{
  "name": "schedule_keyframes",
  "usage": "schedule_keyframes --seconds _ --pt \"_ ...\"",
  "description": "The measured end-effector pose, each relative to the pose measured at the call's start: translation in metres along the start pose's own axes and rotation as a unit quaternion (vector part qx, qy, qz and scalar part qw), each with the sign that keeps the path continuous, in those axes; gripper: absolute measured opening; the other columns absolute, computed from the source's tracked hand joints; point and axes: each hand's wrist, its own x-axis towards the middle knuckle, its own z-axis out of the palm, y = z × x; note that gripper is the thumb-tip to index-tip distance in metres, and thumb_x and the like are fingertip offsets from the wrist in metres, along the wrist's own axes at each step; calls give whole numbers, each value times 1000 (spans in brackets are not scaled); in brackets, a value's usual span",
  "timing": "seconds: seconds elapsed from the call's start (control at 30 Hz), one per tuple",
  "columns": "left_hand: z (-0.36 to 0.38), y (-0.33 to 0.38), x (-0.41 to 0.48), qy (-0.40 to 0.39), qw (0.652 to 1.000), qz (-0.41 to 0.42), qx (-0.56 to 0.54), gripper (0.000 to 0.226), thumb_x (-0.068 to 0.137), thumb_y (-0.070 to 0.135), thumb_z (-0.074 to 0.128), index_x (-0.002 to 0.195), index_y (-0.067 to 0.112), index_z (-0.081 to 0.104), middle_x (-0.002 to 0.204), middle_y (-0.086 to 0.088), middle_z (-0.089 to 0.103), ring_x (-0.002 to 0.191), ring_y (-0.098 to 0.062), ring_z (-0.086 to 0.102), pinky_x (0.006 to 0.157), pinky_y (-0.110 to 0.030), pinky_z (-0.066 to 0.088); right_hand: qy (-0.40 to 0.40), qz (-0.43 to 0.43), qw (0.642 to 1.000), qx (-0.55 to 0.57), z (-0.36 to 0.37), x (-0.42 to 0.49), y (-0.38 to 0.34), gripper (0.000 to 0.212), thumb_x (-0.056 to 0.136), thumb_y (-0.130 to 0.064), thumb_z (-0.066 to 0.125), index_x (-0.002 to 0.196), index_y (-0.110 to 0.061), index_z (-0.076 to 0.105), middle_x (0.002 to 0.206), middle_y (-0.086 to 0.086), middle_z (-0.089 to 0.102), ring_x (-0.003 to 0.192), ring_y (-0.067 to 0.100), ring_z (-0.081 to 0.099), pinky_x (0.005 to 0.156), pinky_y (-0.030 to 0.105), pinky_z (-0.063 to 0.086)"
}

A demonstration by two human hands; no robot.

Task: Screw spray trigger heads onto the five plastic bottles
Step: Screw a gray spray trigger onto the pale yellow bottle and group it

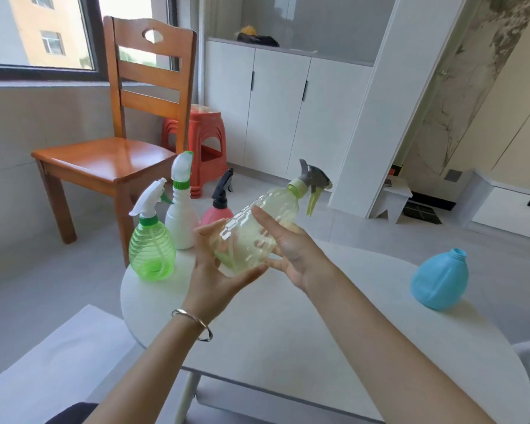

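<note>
At the frame's centre, above the round white counter (288, 316), the left hand (218, 270) cups the base of the pale yellow clear plastic bottle (248, 237), fingers and thumb curled round it. The right hand (297, 255) lies against its side, fingers straight. The bottle is tilted, and its grey trigger head (311, 175), already on, points to the upper right. It looks empty, light, thin-walled and slick, so it is probably best gripped round the textured belly. At right the blue plastic bottle (438, 283) stands headless. Farther left, the green ribbed bottle (152, 252), white bottle (181, 221) and pink bottle (216, 215) carry heads.
</note>
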Motion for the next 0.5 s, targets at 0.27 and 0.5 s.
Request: schedule_keyframes --seconds 0.27,0.5 --pt "-49 9 9 52 993 62 88 80 71 66 60 132 23 32 134 10 40 127 -5 40 107 -21 33 2 -83 994 -64 30 15 1 73 65 -40 81 125 -21 46 124 -1 58 112 13 57 103 40 44" --pt "-122 -26 31 190 955 20 225 90 72 47 68 141 7 27 140 -6 34 130 -20 36 108 -23 26 -35 -123 980 -150 49 35 24 70 64 -26 84 125 -25 48 119 -7 54 111 10 54 75 17 46"
